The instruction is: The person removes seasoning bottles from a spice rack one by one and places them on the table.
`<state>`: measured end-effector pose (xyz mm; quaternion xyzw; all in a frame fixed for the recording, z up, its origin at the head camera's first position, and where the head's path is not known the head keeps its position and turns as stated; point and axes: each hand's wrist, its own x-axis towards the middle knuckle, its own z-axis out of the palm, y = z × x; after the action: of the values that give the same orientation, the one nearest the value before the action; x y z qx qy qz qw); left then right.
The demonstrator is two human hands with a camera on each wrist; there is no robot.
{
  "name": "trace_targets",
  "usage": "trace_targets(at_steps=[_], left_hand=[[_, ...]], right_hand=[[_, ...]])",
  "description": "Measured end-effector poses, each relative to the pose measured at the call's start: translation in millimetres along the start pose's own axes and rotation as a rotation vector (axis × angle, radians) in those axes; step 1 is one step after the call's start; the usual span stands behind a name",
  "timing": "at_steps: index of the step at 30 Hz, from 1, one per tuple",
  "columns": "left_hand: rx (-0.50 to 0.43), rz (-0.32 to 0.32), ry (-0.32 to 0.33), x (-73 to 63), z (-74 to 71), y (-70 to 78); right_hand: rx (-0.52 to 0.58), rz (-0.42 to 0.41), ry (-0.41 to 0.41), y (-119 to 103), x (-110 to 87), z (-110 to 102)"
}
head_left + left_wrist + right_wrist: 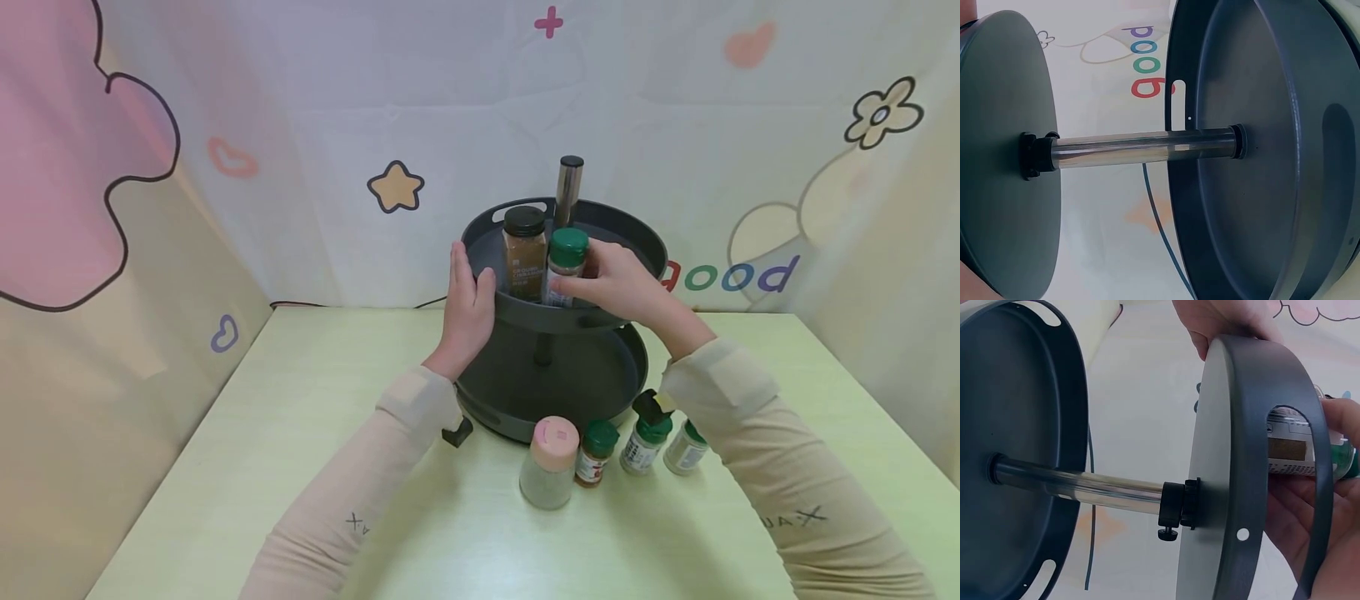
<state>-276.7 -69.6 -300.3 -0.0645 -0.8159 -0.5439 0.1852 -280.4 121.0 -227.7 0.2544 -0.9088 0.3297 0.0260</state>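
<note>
A black two-tier round rack carries an upper tray (525,315) and a lower tray (510,379), joined by a metal post (1116,149). On the upper tray, my right hand (622,283) holds a small spice jar (568,248) with a green cap, thumb on one side and fingers on the other. Through the tray's handle slot in the right wrist view, the jar's label (1285,450) shows. Beside it stands a taller black-lidded jar (523,250) of brown powder. My left hand (468,312) rests against the upper tray's left rim, fingers extended upward.
In front of the rack stand a pink-lidded jar (547,471) and several green-capped spice jars (592,458), the rightmost partly behind the right sleeve. A short post (568,187) rises above the upper tray. A patterned curtain (337,125) hangs behind the table (262,467).
</note>
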Motion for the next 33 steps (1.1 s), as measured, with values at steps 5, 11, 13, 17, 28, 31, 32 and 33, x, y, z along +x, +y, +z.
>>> trace_targets(at_steps=[5,11,13,17,28,31,32,33], left_hand=[[-0.003,-0.005,-0.003,-0.2,-0.3,0.2],[-0.001,-0.012,-0.002,-0.9,-0.4,0.6],[0.002,-0.012,0.000,-1.1,-0.4,0.8],[0.013,-0.008,0.005,-1.1,-0.4,0.7],[0.020,-0.003,0.011,-0.8,0.4,-0.2],[0.016,0.000,0.009,-0.6,0.1,0.0],[0.016,0.001,0.009,-0.5,0.0,0.2],[0.017,0.003,0.011,-0.4,0.0,0.2]], right_hand=[[0.000,-0.012,0.001,-0.3,-0.2,0.2],[-0.004,-0.012,0.010,0.0,-0.6,0.6],[-0.008,-0.007,0.016,0.2,-0.6,0.9],[-0.008,0.000,0.030,-0.4,-1.2,1.1],[0.024,0.006,0.072,1.1,-1.2,1.5],[0.041,0.004,0.092,0.8,-1.1,1.0],[0.045,0.001,0.099,0.3,-1.4,0.6],[0.050,-0.002,0.106,-0.2,-1.6,0.1]])
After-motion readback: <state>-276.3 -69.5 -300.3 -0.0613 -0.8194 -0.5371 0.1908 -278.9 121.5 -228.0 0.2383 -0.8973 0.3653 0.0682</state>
